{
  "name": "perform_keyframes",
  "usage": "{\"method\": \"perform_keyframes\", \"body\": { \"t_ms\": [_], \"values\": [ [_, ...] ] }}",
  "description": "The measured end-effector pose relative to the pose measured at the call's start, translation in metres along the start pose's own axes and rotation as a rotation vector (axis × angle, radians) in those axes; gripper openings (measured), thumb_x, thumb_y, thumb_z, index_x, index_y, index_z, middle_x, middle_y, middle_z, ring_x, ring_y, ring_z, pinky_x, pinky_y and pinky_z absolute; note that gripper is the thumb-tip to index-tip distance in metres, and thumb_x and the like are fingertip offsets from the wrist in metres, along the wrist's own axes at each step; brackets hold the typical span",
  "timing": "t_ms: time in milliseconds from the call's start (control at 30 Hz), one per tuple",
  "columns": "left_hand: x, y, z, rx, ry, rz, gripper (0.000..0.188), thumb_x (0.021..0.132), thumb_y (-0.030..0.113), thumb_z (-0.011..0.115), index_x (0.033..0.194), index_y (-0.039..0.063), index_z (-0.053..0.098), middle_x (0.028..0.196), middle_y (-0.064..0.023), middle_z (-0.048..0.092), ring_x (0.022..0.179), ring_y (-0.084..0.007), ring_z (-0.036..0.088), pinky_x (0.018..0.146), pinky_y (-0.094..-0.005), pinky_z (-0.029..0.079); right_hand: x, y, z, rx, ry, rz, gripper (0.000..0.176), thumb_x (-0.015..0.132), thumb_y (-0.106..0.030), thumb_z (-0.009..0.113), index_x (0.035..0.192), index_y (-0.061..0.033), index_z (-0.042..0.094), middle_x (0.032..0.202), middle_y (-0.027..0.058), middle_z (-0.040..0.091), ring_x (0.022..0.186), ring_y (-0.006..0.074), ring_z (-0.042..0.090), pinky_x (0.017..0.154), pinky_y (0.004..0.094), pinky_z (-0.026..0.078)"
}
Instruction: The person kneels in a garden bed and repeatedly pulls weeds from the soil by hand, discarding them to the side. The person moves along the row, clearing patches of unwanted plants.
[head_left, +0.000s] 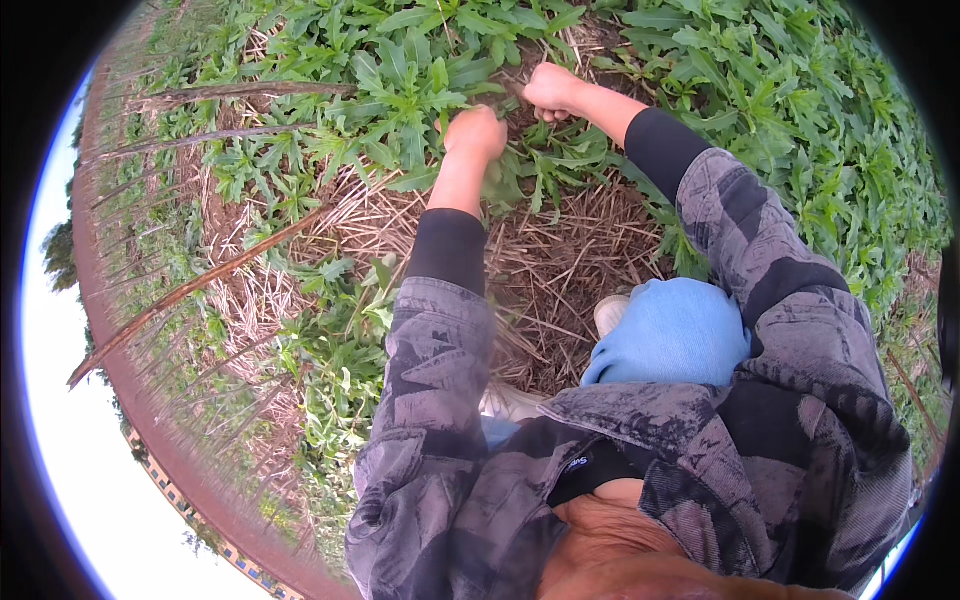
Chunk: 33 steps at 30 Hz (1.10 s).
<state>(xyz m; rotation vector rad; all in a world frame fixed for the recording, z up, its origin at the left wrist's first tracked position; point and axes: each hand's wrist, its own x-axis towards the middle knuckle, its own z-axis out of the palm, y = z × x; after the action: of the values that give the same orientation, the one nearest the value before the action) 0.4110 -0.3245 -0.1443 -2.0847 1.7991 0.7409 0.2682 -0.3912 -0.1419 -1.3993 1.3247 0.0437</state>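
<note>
My left hand (476, 133) is curled into a fist, its back towards me, low among green leafy plants (409, 94) with toothed leaves. Blurred leaves (504, 176) hang beside its wrist and seem to come from its grip. To the right and slightly farther off, my right hand (553, 88) has its fingers curled over a patch of brown soil. Whether a stem is inside it is hidden. Below the right hand, a low clump of leaves (555, 161) spreads over dry straw mulch (577, 240). The two hands are close but apart.
A long wooden stick (202, 277) slants across the left side, and thinner poles (247, 90) lean in above it. Uprooted-looking greenery (341, 367) lies left of my legs. Dense leafy growth (817, 142) covers the right. My bent knee (671, 330) and a shoe (611, 313) are close below.
</note>
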Motion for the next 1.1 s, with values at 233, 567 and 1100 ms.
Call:
{"method": "perform_keyframes", "body": {
  "t_ms": [233,567,1100],
  "values": [
    [-0.006,-0.007,0.012,0.01,0.053,0.072,0.04,0.088,0.035,0.046,0.105,0.004,0.064,0.106,-0.019,0.065,0.098,-0.0343,0.062,0.087,-0.0416,0.049,-0.024,0.021,0.014,-0.294,0.053,-0.196,0.023,0.072,-0.009,0.048,0.063,0.0042,0.065,0.054,0.014,0.062,0.051,0.0215,0.064,0.059,0.0337,0.053],
    [0.001,-0.002,0.004,-0.001,0.062,0.068,0.039,0.08,0.035,0.056,0.094,0.001,0.068,0.096,-0.0216,0.066,0.091,-0.0355,0.065,0.082,-0.0418,0.052,0.004,0.021,0.032,0.197,0.029,0.054,0.021,0.078,-0.005,0.047,0.073,0.0079,0.063,0.064,0.0176,0.065,0.046,0.0212,0.059,0.041,0.0331,0.045],
    [-0.014,0.002,0.007,0.006,0.075,0.044,0.029,0.08,0.026,0.055,0.091,0.003,0.069,0.096,-0.0206,0.067,0.092,-0.0349,0.064,0.083,-0.042,0.051,-0.021,0.015,0.029,0.028,-0.152,0.072,0.025,0.088,-0.01,0.048,0.074,0.0069,0.058,0.063,0.0135,0.063,0.044,0.0169,0.056,0.037,0.0296,0.043]
  ]
}}
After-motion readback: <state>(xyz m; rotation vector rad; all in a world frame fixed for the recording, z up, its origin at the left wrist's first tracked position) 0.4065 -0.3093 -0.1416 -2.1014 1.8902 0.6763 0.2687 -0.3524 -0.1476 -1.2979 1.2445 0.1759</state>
